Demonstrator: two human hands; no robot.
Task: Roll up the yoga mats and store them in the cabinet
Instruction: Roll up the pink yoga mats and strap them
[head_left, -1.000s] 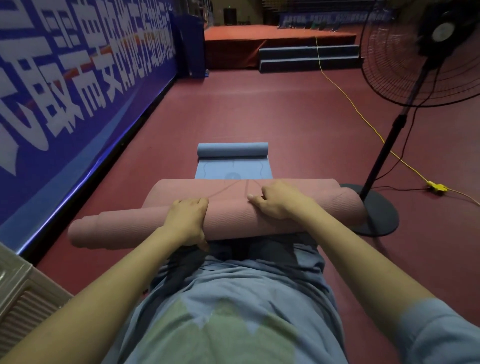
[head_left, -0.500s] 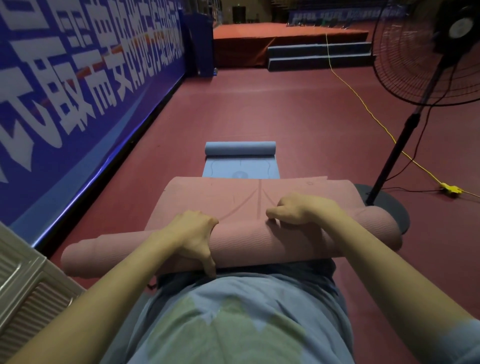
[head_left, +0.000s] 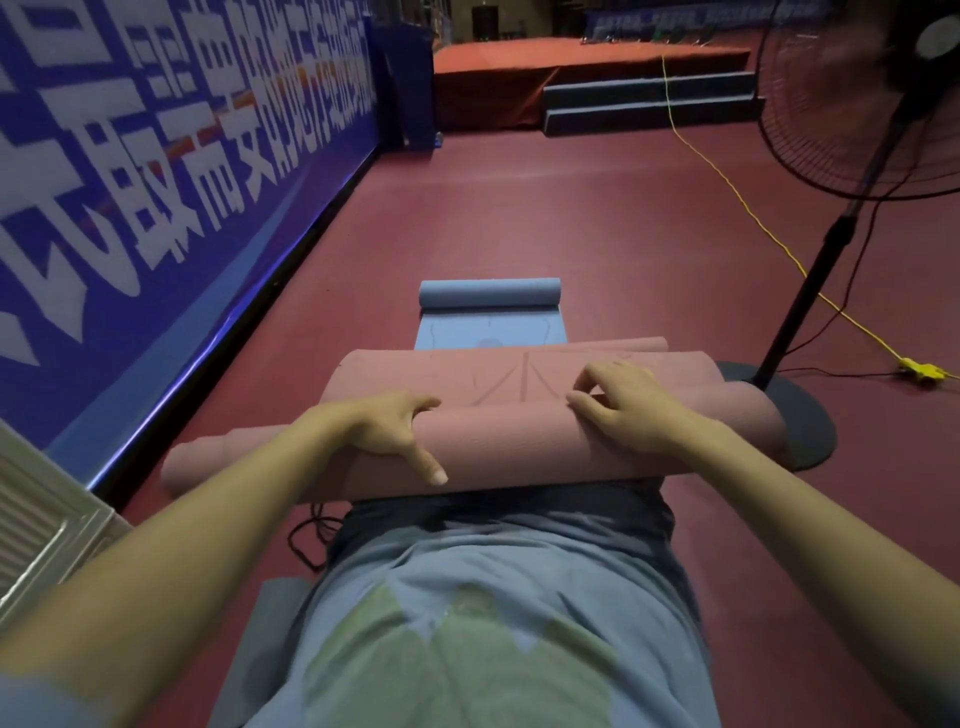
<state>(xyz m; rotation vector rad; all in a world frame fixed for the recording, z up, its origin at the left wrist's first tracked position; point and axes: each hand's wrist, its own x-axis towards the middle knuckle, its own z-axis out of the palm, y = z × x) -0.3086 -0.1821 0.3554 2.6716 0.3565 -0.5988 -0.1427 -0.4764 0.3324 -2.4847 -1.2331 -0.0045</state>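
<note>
While the blue banner wall (head_left: 156, 171) is running along the far left, the pink mat (head_left: 519, 441) is sitting across the person's lap as a thick, uneven roll, its left end poking out narrower than the rest, so the layers are telescoping. Left hand (head_left: 384, 431) is resting on top of the roll, fingers spread over the crease where the roll meets the flat part, thumb hooking down the near face; it is pressing, not clamping. A short stretch of flat pink mat is lying beyond the roll, printed lines showing, so this one is mostly rolled, judging by what remains. Right hand (head_left: 623, 410) is set apart from the left, fingertips curled onto the same crease, palm on the roll. Behind, the blue mat (head_left: 491, 312) is lying on the red floor (head_left: 571, 218), only its far end rolled, most of that job appearing undone. Fan stand (head_left: 810, 291) and yellow cable (head_left: 727, 171) are standing off to the right. No cabinet is showing; storing is likely all still ahead.
</note>
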